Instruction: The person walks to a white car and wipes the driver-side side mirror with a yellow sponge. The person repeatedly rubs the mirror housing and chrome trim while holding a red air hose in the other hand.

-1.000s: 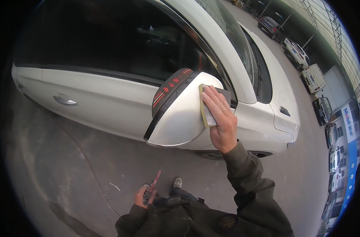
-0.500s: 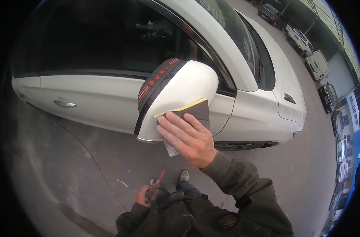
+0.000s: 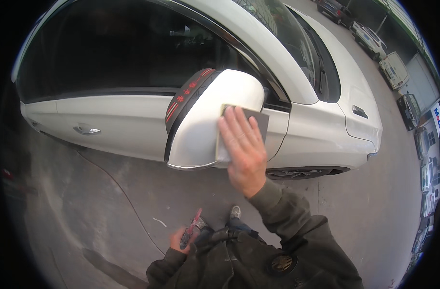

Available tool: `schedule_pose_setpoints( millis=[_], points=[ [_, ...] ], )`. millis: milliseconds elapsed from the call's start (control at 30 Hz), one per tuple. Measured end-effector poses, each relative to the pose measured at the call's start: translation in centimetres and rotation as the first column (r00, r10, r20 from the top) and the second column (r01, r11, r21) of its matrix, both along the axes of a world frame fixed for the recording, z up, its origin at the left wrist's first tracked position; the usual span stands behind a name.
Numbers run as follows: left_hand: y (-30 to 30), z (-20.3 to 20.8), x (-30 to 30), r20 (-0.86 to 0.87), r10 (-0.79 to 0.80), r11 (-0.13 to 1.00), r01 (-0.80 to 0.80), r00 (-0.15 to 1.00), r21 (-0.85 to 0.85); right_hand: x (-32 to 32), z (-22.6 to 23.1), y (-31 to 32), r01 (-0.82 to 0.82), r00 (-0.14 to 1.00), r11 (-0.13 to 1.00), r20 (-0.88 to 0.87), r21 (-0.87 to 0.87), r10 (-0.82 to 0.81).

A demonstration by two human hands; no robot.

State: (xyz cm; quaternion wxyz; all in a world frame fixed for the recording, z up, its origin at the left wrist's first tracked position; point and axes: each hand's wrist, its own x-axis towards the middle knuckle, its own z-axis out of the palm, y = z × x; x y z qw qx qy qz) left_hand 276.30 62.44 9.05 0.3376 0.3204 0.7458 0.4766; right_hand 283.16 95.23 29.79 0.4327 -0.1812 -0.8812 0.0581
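My right hand [image 3: 244, 149] lies with its fingers stretched along a grey sanding pad [image 3: 261, 123] with a pale yellowish edge. It holds the pad against the white side mirror housing [image 3: 196, 130] of a car. The thumb is hidden. A dark strip with red markings [image 3: 183, 98] runs along the mirror's rim. Low by my body, my left hand [image 3: 177, 239] is closed round a tool [image 3: 191, 229] with a red, slender upper part and a dark, mottled lower part; its exact kind does not show.
The white car door [image 3: 128, 118] and front wheel [image 3: 302, 172] stand behind the mirror. A thin cable [image 3: 121, 188] crosses the grey floor, near a small white scrap [image 3: 159, 222]. My shoes [image 3: 235, 212] are below. Several parked vehicles [image 3: 395, 71] line the right side.
My right hand and the sanding pad have slid right across the mirror housing, and the fingers now point more upward. The left hand still holds its tool low down.
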Motion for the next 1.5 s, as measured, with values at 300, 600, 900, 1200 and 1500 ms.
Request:
schedule_pose_setpoints(
  millis=[300, 600, 900, 1200, 1500],
  points=[
    [-0.4, -1.3, 0.2, 0.005, 0.028, 0.999, -0.028, 1.0, -0.041, 1.1, 1.4, 5.1, 0.013, 1.0, 0.999, -0.004, 0.033, -0.013],
    [0.6, -0.1, 1.1, -0.03, 0.038, 0.997, -0.04, 0.999, -0.071, 0.0, 3.7, 7.3, -0.123, 0.992, 0.992, -0.005, -0.019, 0.123],
    [-0.1, -2.5, 2.2, 0.053, 0.041, 0.998, -0.038, 0.998, -0.053, -0.3, 4.8, 9.3, -0.067, 0.994, 0.998, 0.088, -0.019, 0.069],
    [3.1, 0.5, 2.0, -0.029, -0.029, 0.998, 0.028, 0.999, -0.051, 0.8, 4.9, 4.5, -0.283, 0.938, 0.937, 0.263, 0.206, 0.226],
    [2.5, -3.4, 2.3, -0.137, 0.018, 0.993, -0.001, 0.99, 0.121, -0.7, 6.8, 3.6, -0.227, 0.932, 0.948, 0.332, 0.221, 0.146]
  ],
)
